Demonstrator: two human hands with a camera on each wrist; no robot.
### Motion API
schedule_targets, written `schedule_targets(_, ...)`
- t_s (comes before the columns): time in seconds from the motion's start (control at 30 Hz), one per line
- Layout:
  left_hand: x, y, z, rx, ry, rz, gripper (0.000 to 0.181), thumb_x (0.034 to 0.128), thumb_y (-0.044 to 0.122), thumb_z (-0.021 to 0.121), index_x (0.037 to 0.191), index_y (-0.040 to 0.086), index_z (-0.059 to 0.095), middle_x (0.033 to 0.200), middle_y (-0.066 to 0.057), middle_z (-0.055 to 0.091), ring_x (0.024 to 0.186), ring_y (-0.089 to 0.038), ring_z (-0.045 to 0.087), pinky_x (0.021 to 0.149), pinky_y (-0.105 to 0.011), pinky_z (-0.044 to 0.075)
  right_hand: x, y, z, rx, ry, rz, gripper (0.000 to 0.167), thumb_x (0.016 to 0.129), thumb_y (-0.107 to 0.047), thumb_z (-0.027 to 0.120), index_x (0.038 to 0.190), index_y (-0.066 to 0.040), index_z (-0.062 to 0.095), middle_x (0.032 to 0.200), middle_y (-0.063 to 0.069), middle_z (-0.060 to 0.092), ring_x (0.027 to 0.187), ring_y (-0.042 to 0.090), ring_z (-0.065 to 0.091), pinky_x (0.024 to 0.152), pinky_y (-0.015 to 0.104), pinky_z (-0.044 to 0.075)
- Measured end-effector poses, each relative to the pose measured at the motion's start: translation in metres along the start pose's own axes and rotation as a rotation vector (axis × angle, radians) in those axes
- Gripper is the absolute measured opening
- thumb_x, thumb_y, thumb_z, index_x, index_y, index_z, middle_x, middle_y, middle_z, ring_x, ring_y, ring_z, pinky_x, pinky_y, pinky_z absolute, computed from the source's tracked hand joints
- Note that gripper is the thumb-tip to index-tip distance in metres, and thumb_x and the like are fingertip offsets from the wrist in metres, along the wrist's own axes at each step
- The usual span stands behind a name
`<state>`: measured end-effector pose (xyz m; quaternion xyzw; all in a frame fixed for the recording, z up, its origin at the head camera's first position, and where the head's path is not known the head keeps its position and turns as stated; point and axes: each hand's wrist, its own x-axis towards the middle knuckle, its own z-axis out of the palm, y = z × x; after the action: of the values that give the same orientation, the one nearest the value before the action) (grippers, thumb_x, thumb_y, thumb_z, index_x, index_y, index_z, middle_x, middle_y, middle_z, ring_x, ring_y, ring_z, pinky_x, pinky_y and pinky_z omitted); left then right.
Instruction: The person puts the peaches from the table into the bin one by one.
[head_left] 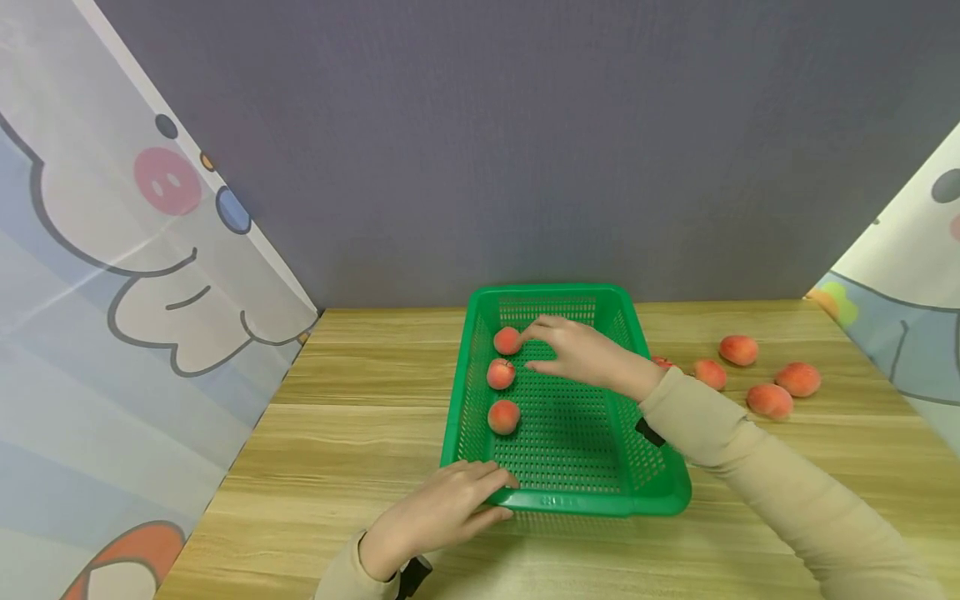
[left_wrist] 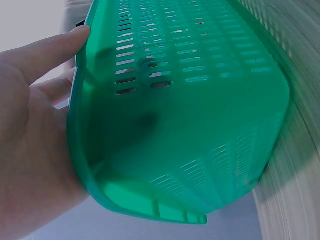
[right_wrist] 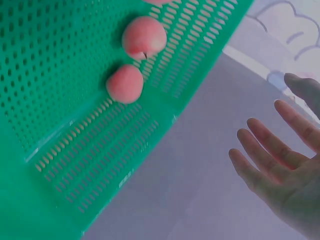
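A green plastic basket (head_left: 551, 501) with slotted walls stands on the wooden table. My left hand (head_left: 450, 504) grips its front rim near the left corner, thumb outside and fingers over the edge. Along the left wall inside lie a fuzzy peach (head_left: 504, 417), a round red-yellow fruit with a short dark stem (head_left: 501, 374), like a small apple, and another peach (head_left: 507, 340). Over the basket hovers my right hand (head_left: 573, 348), its fingers spread and holding nothing. In the head view its fingertips appear beside the farthest peach; the right wrist view (right_wrist: 280, 165) shows them apart from the fruit.
Right of the basket several peaches (head_left: 769, 401) lie loose on the table (head_left: 360, 433). A red fruit (head_left: 663, 362) there is partly hidden by the right forearm. A grey panel (head_left: 525, 150) stands behind, and cartoon-printed sheets (head_left: 150, 275) flank both sides.
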<state>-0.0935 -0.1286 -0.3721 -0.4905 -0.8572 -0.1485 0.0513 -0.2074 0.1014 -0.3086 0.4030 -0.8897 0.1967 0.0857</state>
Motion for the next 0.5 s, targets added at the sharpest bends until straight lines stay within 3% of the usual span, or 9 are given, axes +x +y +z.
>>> schedule_targets(0.23,0.0,0.0,0.0,-0.015,-0.008,-0.006,0.023,0.0869,0.031,0.056,0.104,0.016,0.054,0.089,0.009,0.056,0.078,-0.003,0.054,0.069,-0.018,0.041,-0.009,0.014,-0.02,0.047,0.063,0.084,0.032,0.08,-0.018,0.066,0.11,-0.008,0.059,0.108,0.009,0.056,0.099,0.025,0.053,0.079,0.038,0.046)
schedule_targets(0.5,0.0,0.0,-0.001,-0.033,-0.004,-0.002,0.023,0.0883,0.033,0.053,0.103,0.015,0.054,0.087,0.01,0.055,0.074,0.0,0.05,0.07,-0.018,0.041,-0.025,0.039,-0.033,0.033,0.186,0.11,0.029,0.079,-0.013,0.067,0.106,-0.003,0.06,0.104,0.014,0.057,0.096,0.03,0.055,0.078,0.045,0.044)
